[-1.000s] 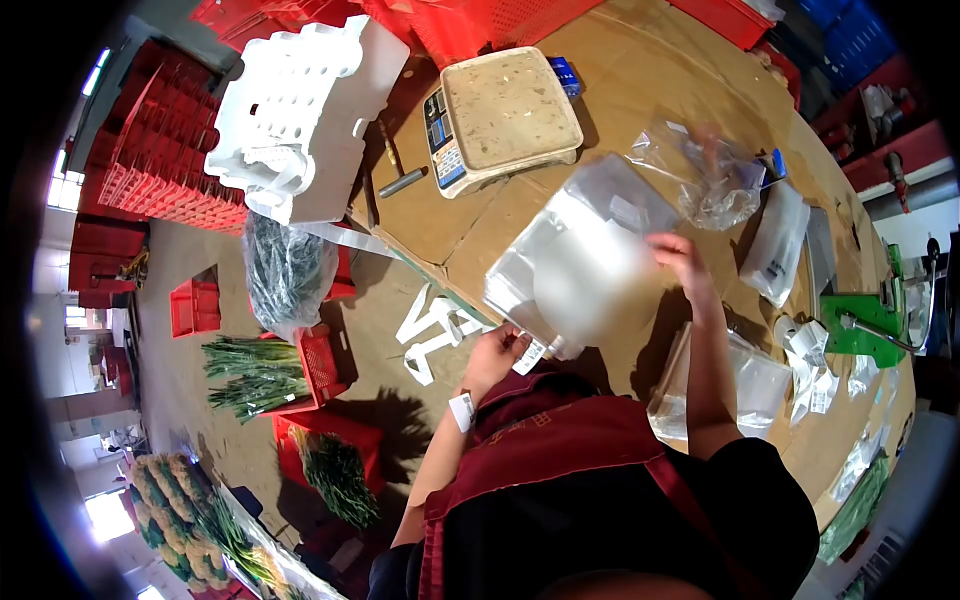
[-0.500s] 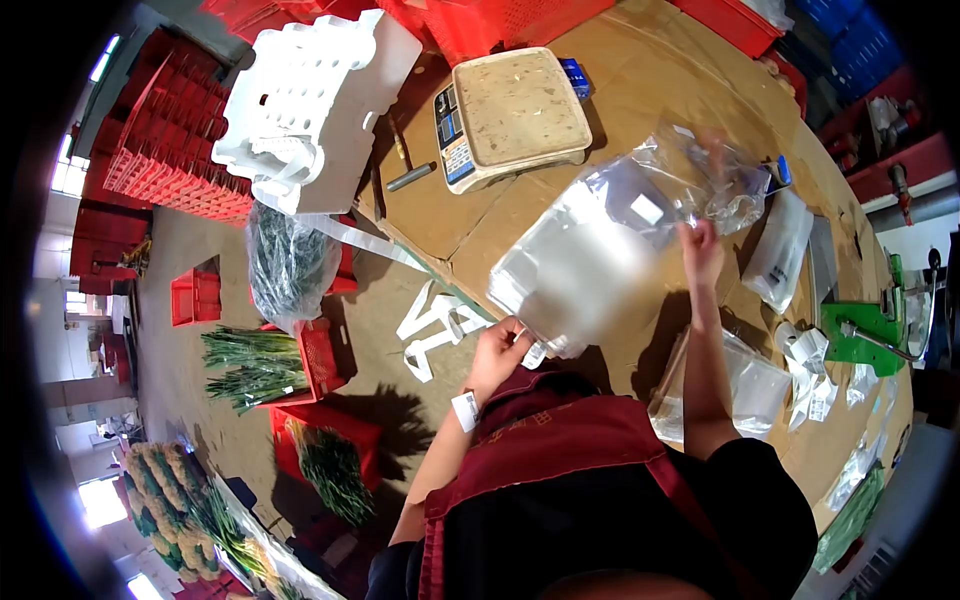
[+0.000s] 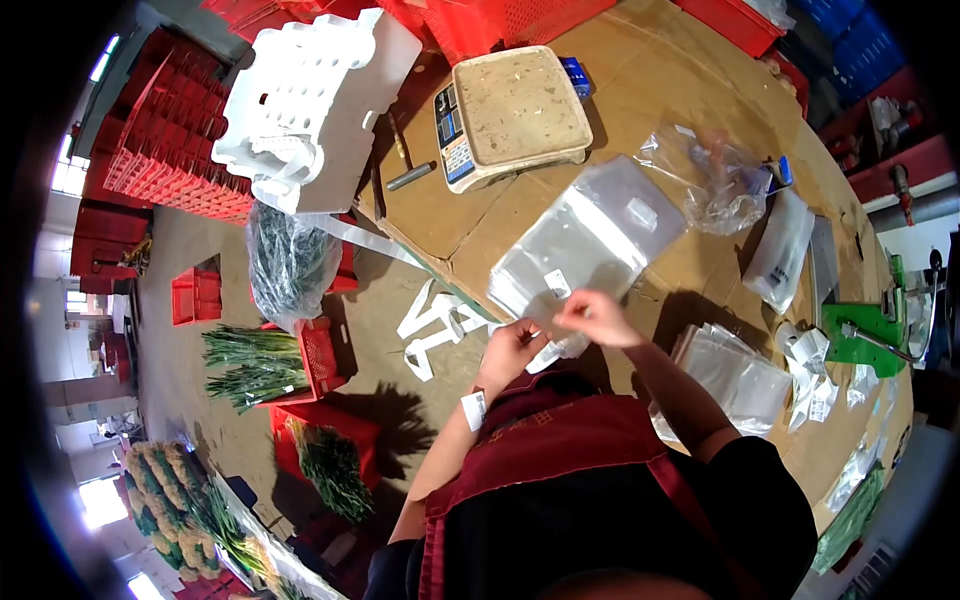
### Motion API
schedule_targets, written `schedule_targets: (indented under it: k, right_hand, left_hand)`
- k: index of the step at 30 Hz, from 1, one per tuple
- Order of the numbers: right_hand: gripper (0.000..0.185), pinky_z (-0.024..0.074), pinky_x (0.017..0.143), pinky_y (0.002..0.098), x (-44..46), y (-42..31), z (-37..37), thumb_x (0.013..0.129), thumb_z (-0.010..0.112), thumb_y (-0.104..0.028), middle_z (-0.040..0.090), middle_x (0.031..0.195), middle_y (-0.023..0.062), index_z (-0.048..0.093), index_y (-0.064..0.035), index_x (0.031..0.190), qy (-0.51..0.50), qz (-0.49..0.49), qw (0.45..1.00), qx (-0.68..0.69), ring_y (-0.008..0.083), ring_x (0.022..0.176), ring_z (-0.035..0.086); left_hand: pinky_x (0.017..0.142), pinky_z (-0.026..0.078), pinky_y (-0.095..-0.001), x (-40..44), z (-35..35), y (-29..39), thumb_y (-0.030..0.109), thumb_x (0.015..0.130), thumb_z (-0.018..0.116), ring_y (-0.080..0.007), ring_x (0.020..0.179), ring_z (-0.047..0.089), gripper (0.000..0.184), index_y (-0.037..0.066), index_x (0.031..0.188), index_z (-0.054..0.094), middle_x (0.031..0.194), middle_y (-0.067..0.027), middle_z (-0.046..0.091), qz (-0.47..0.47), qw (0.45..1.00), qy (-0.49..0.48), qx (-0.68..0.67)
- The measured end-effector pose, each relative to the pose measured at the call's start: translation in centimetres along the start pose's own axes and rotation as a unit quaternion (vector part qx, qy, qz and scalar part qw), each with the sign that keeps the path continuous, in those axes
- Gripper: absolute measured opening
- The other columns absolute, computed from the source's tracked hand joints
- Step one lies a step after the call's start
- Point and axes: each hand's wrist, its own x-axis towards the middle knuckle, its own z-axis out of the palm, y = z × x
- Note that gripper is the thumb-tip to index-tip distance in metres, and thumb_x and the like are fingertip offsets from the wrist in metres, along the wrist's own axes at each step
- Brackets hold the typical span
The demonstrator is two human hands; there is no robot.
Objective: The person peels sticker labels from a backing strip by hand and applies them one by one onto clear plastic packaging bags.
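The person's 2 bare hands are close together at the near edge of a flat stack of clear plastic bags [image 3: 590,236], which lies at an angle on a brown cardboard-covered table [image 3: 650,90]. The left hand [image 3: 512,345] has its thumb and fingers drawn in narrowly on a small white paper label strip [image 3: 543,356] at the bags' near corner. The right hand [image 3: 598,320] is just beside it, thumb and forefinger brought together over the bags; whether anything is pinched between them, I cannot tell. Just beyond the right fingertips, 1 small white printed label [image 3: 557,283] lies on the bags, and a paler rectangular patch [image 3: 641,213] shows near their far end. A white tag [image 3: 473,410] sits on the left wrist. Past the stack stands a digital scale with a stained beige tray [image 3: 522,108], a dark grey cylindrical rod [image 3: 411,176] lying beside it. To the right are a crumpled transparent bag [image 3: 712,190], a long bundle of folded clear plastic [image 3: 778,248] and a green metal device [image 3: 862,332]. Nearer the person, a second pile of clear bags [image 3: 735,380] lies by the right forearm, with a white roll of labels [image 3: 803,350] next to it.
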Motion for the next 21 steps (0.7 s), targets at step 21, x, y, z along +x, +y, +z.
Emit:
schedule_targets:
  k: [21]
  right_hand:
    - [0.008, 0.0483, 0.059, 0.0292, 6.3, 3.5, -9.3, 0.074, 0.068, -0.01, 0.066, 0.072, 0.0053, 0.062, -0.0067, 0.078, 0.291, -0.023, 0.946, -0.144, 0.0161, 0.065, 0.063]
  left_hand:
    - [0.05, 0.041, -0.0244, 0.2, -0.4, 0.0, 0.013, 0.085, 0.063, -0.0054, 0.055, 0.049, 0.012, 0.001, 0.086, 0.061, 0.061, -0.0033, 0.059, -0.001, 0.995, 0.014, -0.099]
